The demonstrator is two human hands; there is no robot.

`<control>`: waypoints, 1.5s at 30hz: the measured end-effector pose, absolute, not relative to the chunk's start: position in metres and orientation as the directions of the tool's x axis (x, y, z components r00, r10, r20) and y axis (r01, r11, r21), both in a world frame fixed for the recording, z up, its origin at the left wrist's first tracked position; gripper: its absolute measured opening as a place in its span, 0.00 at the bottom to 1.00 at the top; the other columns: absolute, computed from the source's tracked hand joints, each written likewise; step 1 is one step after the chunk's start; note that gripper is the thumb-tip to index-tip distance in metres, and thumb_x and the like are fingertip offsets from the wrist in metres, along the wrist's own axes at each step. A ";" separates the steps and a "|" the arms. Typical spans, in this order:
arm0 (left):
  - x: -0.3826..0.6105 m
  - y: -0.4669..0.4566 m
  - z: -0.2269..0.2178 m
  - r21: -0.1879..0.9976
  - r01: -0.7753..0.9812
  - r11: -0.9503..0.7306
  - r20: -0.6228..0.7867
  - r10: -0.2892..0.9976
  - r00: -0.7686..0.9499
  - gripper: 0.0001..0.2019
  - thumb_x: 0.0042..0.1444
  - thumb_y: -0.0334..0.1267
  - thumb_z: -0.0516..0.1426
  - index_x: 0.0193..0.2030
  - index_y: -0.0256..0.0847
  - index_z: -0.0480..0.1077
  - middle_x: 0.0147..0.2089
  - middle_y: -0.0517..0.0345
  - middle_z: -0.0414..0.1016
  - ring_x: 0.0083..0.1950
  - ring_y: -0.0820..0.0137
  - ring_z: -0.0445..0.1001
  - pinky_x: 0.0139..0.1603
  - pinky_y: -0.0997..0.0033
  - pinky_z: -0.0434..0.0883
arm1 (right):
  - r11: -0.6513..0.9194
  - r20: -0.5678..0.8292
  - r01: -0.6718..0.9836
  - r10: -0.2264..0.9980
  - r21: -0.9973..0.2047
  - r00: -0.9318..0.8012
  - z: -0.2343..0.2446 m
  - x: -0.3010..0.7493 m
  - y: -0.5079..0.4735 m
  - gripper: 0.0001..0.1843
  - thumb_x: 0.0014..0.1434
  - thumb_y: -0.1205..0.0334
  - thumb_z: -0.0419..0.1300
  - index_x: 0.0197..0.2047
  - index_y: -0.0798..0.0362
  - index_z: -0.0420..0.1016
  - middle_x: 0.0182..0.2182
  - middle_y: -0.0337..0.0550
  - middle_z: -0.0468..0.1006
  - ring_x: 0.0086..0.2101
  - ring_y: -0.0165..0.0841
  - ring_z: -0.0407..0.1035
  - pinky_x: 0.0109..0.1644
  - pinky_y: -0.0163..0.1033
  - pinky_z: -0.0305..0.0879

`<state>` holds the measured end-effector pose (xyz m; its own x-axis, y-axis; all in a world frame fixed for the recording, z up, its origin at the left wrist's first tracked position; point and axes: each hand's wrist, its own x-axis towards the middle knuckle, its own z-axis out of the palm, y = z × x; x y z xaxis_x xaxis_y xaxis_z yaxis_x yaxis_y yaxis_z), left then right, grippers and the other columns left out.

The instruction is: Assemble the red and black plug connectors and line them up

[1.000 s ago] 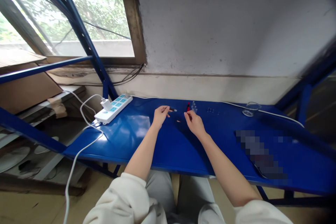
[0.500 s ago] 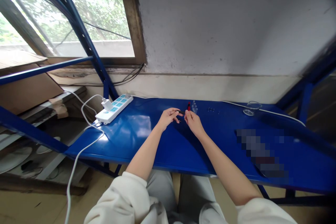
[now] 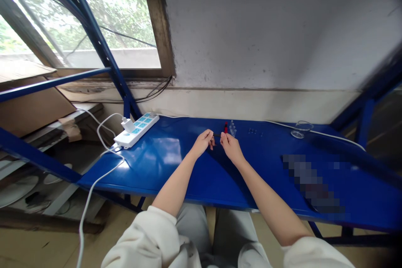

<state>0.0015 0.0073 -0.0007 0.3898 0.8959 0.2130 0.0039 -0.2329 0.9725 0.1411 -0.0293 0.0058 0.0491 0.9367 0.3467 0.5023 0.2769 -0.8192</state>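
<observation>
Over the blue table [image 3: 150,167], my left hand [image 3: 204,142] and my right hand [image 3: 230,145] face each other with a small gap between them. A short, thin black piece [image 3: 217,135] spans that gap, and each hand pinches one end of it. It is too small to tell what kind of thing it is. Just behind my right hand stands a small red object with a dark lower part [image 3: 225,127]. Beside it is a cluster of small clear plastic pieces [image 3: 232,127], partly hidden by my right hand.
A white power strip [image 3: 138,130] with a plugged-in charger lies at the left. Several tiny clear pieces [image 3: 252,131] sit right of centre. Farther right are a clear round container [image 3: 297,134], a white cable [image 3: 339,138] and a blurred dark object [image 3: 310,184].
My left hand has closed its fingers more on the black piece and turned slightly. Less of the piece shows between the hands. My right hand has hardly moved.
</observation>
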 end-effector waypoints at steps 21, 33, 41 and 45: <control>0.003 0.005 0.006 0.969 0.012 -0.248 0.238 0.939 0.250 0.17 0.55 0.51 0.47 0.29 0.37 0.61 0.22 0.63 0.68 0.15 0.81 0.62 0.16 0.79 0.55 | 0.401 0.429 0.474 0.902 -0.784 -0.052 0.003 0.147 -0.027 0.17 0.59 0.49 0.45 0.32 0.52 0.64 0.19 0.35 0.64 0.20 0.26 0.58 0.25 0.31 0.53; 0.000 0.004 0.008 0.971 0.005 -0.239 0.236 0.962 0.134 0.22 0.53 0.52 0.49 0.16 0.39 0.55 0.11 0.66 0.56 0.13 0.80 0.57 0.18 0.77 0.57 | 0.517 0.555 0.567 0.823 -0.641 -0.122 0.007 0.143 -0.034 0.14 0.60 0.54 0.44 0.35 0.53 0.66 0.23 0.39 0.68 0.21 0.28 0.62 0.27 0.32 0.56; 0.000 0.005 0.008 0.980 -0.076 -0.183 0.189 0.978 0.092 0.21 0.51 0.51 0.52 0.16 0.40 0.53 0.09 0.67 0.54 0.11 0.79 0.56 0.15 0.77 0.55 | 0.557 0.584 0.561 0.797 -0.612 -0.155 0.005 0.144 -0.033 0.15 0.61 0.54 0.43 0.39 0.53 0.66 0.29 0.44 0.71 0.26 0.30 0.66 0.31 0.33 0.60; -0.001 0.004 0.007 0.972 -0.042 -0.230 0.232 0.970 0.071 0.22 0.52 0.50 0.50 0.15 0.39 0.55 0.10 0.66 0.57 0.12 0.79 0.57 0.18 0.77 0.57 | 0.546 0.576 0.565 0.804 -0.619 -0.145 0.005 0.144 -0.032 0.16 0.61 0.53 0.43 0.41 0.52 0.66 0.33 0.46 0.72 0.32 0.32 0.67 0.35 0.34 0.62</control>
